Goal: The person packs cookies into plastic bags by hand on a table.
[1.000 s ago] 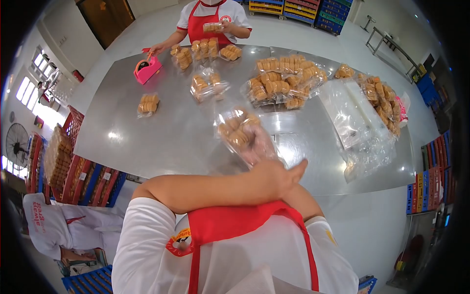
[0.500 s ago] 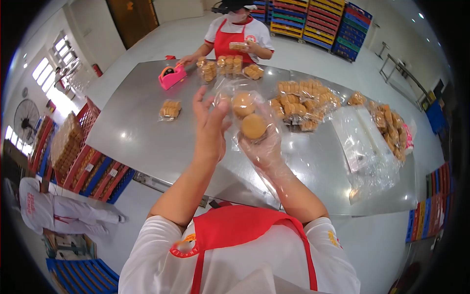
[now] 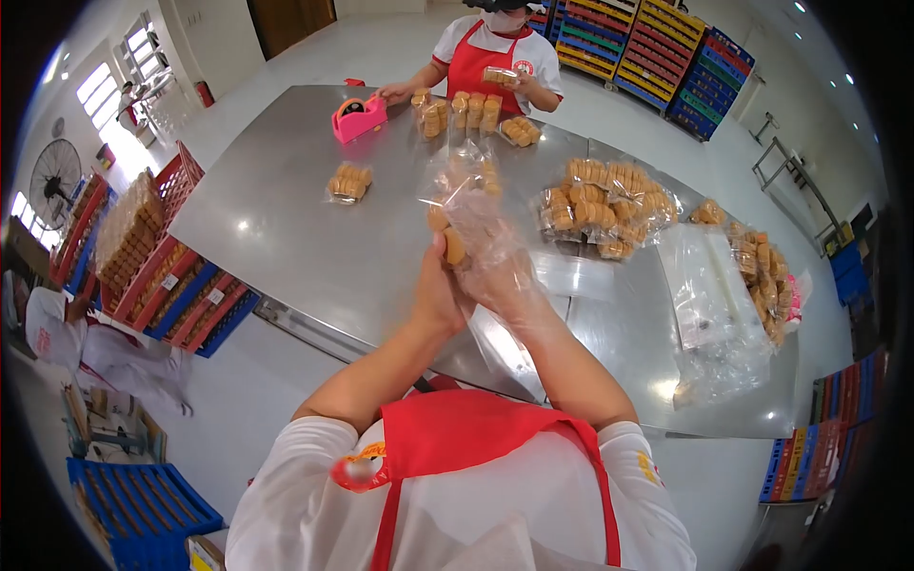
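Observation:
A clear plastic pack of round, golden-brown cookies (image 3: 454, 248) is held between my hands above the steel table. My left hand (image 3: 442, 297) is bare and closed against the pack's near left side, its thumb pointing up along the cookies. Around the right side wraps my right hand (image 3: 501, 271), covered by a clear plastic glove that hides part of the pack. Glare and wrinkled film blur the far end. Beyond it, a single cookie pack (image 3: 349, 184) lies to the left on the table.
A pink tape dispenser (image 3: 359, 120) stands on the steel table (image 3: 286, 228), near a co-worker (image 3: 490, 57) holding a pack. Packs are heaped (image 3: 609, 202) to the right, beside clear plastic bags (image 3: 709, 285). Stacked crates (image 3: 181, 295) stand left of the table.
My left hand has come in from the left and closed on the pack. The pack has turned, so the cookies now show more edge-on. The head view has shifted slightly.

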{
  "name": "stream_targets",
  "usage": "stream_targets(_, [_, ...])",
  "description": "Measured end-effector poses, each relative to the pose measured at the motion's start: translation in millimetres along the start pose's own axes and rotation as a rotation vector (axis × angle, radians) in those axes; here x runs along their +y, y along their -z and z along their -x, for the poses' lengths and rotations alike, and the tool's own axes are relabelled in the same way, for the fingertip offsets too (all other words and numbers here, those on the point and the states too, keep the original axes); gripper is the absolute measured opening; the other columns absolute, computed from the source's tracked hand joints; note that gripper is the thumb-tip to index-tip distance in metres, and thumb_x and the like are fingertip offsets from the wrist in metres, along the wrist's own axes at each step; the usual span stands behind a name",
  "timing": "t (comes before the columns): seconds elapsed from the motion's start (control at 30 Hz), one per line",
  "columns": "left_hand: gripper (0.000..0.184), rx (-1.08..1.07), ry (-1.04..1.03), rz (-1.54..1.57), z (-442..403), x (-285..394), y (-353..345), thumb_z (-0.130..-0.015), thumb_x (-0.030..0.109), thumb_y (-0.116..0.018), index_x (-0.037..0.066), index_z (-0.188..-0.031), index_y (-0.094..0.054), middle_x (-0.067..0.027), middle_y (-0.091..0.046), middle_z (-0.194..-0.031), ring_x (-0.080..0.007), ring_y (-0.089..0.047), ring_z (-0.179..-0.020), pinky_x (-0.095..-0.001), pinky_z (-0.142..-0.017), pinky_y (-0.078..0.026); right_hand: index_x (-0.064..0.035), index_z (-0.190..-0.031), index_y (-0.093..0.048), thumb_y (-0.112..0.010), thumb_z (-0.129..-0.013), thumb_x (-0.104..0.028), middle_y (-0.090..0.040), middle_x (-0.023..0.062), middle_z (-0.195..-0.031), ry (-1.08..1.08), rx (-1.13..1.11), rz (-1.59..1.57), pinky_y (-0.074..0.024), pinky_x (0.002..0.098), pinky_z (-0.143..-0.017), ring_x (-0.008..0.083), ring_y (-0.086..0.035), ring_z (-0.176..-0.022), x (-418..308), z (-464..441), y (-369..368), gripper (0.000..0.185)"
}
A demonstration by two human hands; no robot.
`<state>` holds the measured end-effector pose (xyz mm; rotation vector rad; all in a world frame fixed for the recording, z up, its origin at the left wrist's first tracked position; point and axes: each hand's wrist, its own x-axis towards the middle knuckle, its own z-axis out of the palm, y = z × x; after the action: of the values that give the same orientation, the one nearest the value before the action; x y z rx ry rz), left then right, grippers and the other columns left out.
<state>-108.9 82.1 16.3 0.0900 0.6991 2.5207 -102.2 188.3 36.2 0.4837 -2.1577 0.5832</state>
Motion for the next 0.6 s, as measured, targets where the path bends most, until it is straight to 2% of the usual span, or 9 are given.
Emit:
stream_targets(0.03, [0.046,0.045,0.080,0.014,7.2,-4.7,9.4,-0.099,0.033,-0.033,0.009,-0.137,-0.048,-0.0137,-0.060,-0.130,-0.0308,-0.056,-0.123,-0.0511,-0.105,-0.045,-0.0092,-0.132,-0.055,-0.072,-0.072,-0.004,-0.055,0.0150,-0.133,-0.055,-0.127,0.038,-0.0503,0.0472,-0.093,0.0382,-0.056,-0.117,3.7,8.0,-9.3,0.063])
stream_targets(0.1, [0.042,-0.036,0.304,0.069,13.1,-16.7,70.7,-0.101,0.031,-0.036,0.007,-0.132,-0.051,-0.0157,-0.059,-0.130,-0.0328,-0.058,-0.120,-0.0519,-0.103,-0.047,-0.0095,-0.136,-0.052,-0.070,-0.075,-0.014,-0.052,0.0104,-0.141,-0.167,-0.380,0.118,-0.0461,0.0454,-0.101,0.0326,-0.049,-0.129,10.7,25.8,-30.3,0.064])
stream_targets(0.13, [0.040,-0.075,0.415,0.100,15.0,-22.8,102.2,-0.102,0.030,-0.037,0.006,-0.129,-0.052,-0.0167,-0.059,-0.130,-0.0338,-0.059,-0.118,-0.0524,-0.102,-0.047,-0.0105,-0.137,-0.052,-0.068,-0.077,-0.015,-0.051,0.0088,-0.141,-0.123,-0.430,0.183,-0.0459,0.0446,-0.101,0.0310,-0.047,-0.131,20.3,41.2,-51.1,0.062])
stream_targets(0.23, [0.032,0.019,0.633,-0.051,24.8,-32.2,148.6,-0.101,0.023,-0.044,0.000,-0.121,-0.055,-0.0206,-0.061,-0.124,-0.0360,-0.066,-0.105,-0.0502,-0.093,-0.054,-0.0128,-0.137,-0.051,-0.064,-0.081,-0.015,-0.050,0.0050,-0.141,0.020,-0.585,0.348,-0.0454,0.0428,-0.100,0.0275,-0.043,-0.134,30.6,71.0,-91.7,0.057])
stream_targets(0.33, [0.022,0.082,0.702,-0.276,26.8,-36.1,163.0,-0.099,0.014,-0.049,-0.002,-0.114,-0.056,-0.0222,-0.065,-0.112,-0.0348,-0.070,-0.090,-0.0456,-0.082,-0.059,-0.0137,-0.136,-0.052,-0.062,-0.084,-0.016,-0.050,0.0036,-0.139,0.112,-0.683,0.408,-0.0455,0.0424,-0.098,0.0270,-0.043,-0.132,28.5,74.3,-107.8,0.053])
stream_targets(0.43, [0.016,0.067,0.702,-0.379,33.0,-39.8,159.5,-0.100,0.012,-0.049,-0.001,-0.106,-0.056,-0.0187,-0.068,-0.098,-0.0315,-0.071,-0.085,-0.0419,-0.076,-0.060,-0.0137,-0.135,-0.052,-0.062,-0.084,-0.016,-0.050,0.0029,-0.137,0.116,-0.683,0.371,-0.0458,0.0433,-0.096,0.0276,-0.043,-0.131,32.9,71.7,-124.0,0.052])
stream_targets(0.6, [0.014,0.077,0.687,-0.374,32.8,-39.6,161.9,-0.101,0.014,-0.051,0.000,-0.099,-0.055,-0.0155,-0.066,-0.090,-0.0308,-0.071,-0.083,-0.0398,-0.072,-0.060,-0.0130,-0.137,-0.052,-0.060,-0.085,-0.018,-0.050,0.0026,-0.139,0.140,-0.673,0.328,-0.0435,0.0447,-0.098,0.0281,-0.043,-0.131,48.2,58.0,-142.2,0.052])
